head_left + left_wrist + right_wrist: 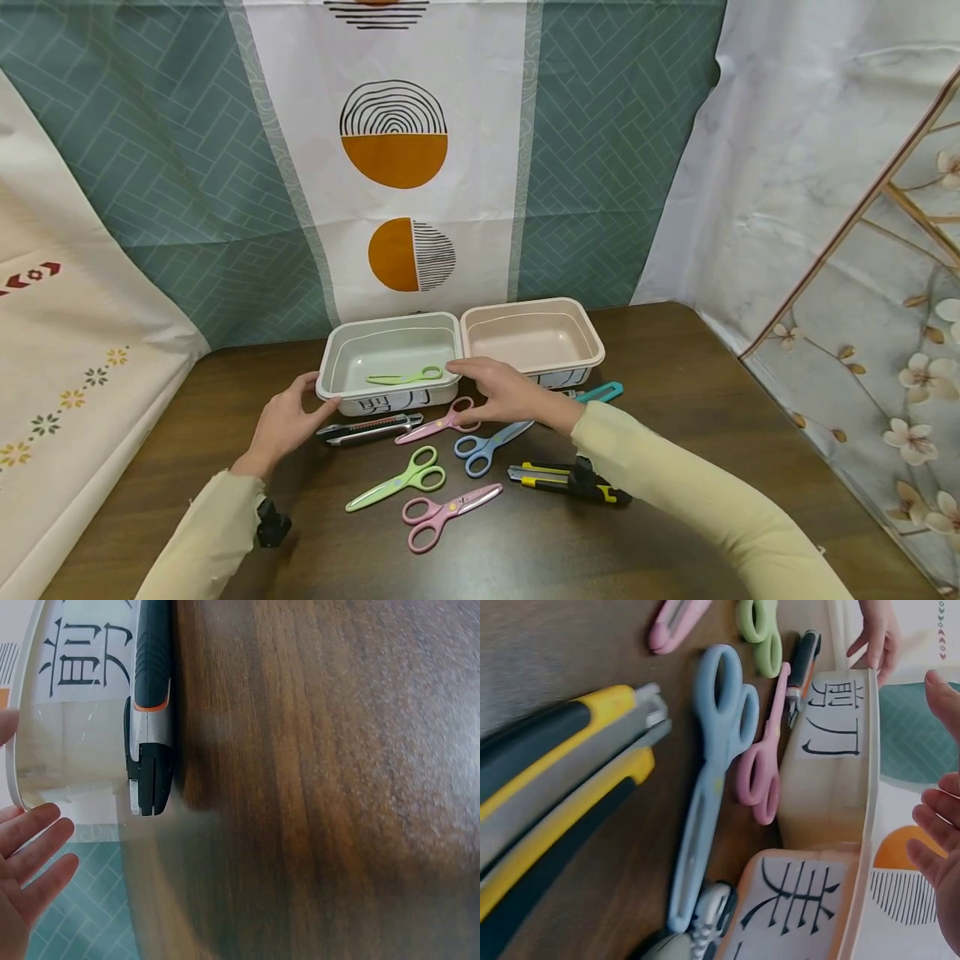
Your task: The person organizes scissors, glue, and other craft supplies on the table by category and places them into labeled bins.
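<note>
"What lies around, from the left?"

"The left hand comes first, at the left end of the grey-green box, fingers extended and parted, resting against it rather than curled round it. Just in front of that box lies a black-and-silver cutter, and nearer the person, green scissors. Then come pink scissors beside the box's front and a second pink pair nearer the table edge."

"And further right?"

"Blue scissors, then the right hand above the tools, by the box's near right corner, thumb apart from loosely extended fingers, holding nothing; whether it touches the rim cannot be told. Its arm hides part of a teal-handled cutter. A yellow-and-black cutter lies near the sleeve, partly covered by the black wrist mount."

"What about the boxes?"

"The grey-green one holds small light-green scissors, lying flat towards its front. Right against it stands a beige box, its smooth inside showing. Both bear white labels with dark characters on their fronts."
</note>
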